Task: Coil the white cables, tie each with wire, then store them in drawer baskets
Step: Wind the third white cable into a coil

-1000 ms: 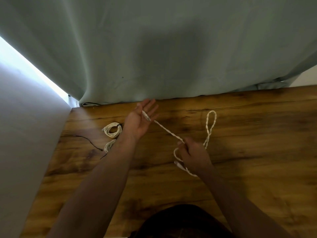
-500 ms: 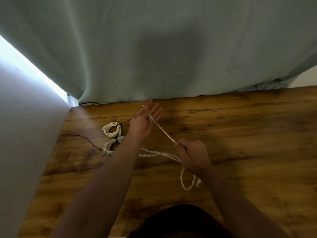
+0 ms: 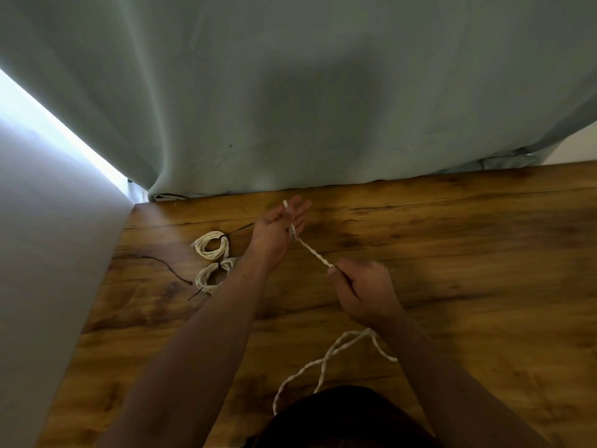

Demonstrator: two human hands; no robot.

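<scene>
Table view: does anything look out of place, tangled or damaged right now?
Nothing looks damaged. One loose black wire lies apart on the table, left of the nearer tied coil. The white cable trails its slack in an untidy loop behind the right hand, toward the person.

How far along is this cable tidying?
Done: two coiled bundles, apparently tied with dark wire, lie on the wooden table. In hand: the left hand holds the end of a third white cable, the right hand pinches it, the rest trails loose. Left: coiling, tying, then storing; no drawer baskets are in view.
</scene>
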